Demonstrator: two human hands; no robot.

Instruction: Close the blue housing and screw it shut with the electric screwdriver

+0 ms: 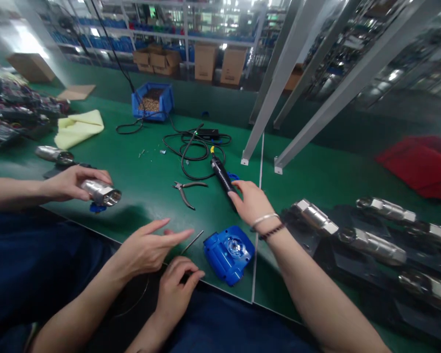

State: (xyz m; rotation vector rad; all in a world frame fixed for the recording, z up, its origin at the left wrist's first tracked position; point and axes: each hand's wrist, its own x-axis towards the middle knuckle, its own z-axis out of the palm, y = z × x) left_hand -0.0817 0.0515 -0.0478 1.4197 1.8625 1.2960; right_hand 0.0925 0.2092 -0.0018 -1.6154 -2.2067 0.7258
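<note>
My right hand (pixel 252 203), with two bracelets at the wrist, is closed around the lower end of a black electric screwdriver (pixel 221 172). A cable runs from the tool's yellow end. My left hand (pixel 178 287) is curled at the table's front edge, thumb and fingers close together; whether anything is between them is hidden. Just above it a thin metal rod (pixel 193 241) slants over the table. Between my hands lies a blue housing (pixel 230 255) with a round opening on top. Cutting pliers (pixel 185 192) lie open to the left of the screwdriver.
A co-worker's hand (pixel 147 252) reaches in beside my left hand; their other hand (pixel 77 184) holds a metal fitting (pixel 101 192). Metal-topped units (pixel 375 247) crowd the right. Grey posts (pixel 266 100), a coiled cable (pixel 185 159) and a blue bin (pixel 166 100) stand farther back.
</note>
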